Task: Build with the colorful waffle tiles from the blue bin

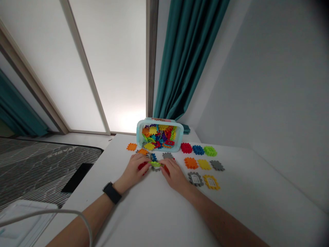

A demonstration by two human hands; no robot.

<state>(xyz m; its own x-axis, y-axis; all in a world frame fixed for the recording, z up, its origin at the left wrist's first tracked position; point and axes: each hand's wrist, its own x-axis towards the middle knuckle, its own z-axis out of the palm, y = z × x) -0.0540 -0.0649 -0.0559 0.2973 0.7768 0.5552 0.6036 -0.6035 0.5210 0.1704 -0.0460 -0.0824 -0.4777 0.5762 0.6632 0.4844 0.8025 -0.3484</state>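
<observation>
Between my two hands is a lime green interlocking tile (155, 164), its notched edge showing. My left hand (136, 167), with a dark watch on the wrist, pinches its left end. At its right end are the closed fingers of my right hand (174, 173). A red piece (142, 166) shows under my left fingers, partly hidden. Just beyond the hands lie an orange tile (142, 151), a dark blue piece (153, 157) and a grey tile (168, 155). Whether the green tile is joined to the pieces around it I cannot tell.
A light blue tub (180, 137) full of mixed tiles stands at the table's back. Right of my hands, separate tiles lie in rows, including a red tile (186, 148) and a yellow window tile (211, 182). A white cable (69, 211) crosses the lower left.
</observation>
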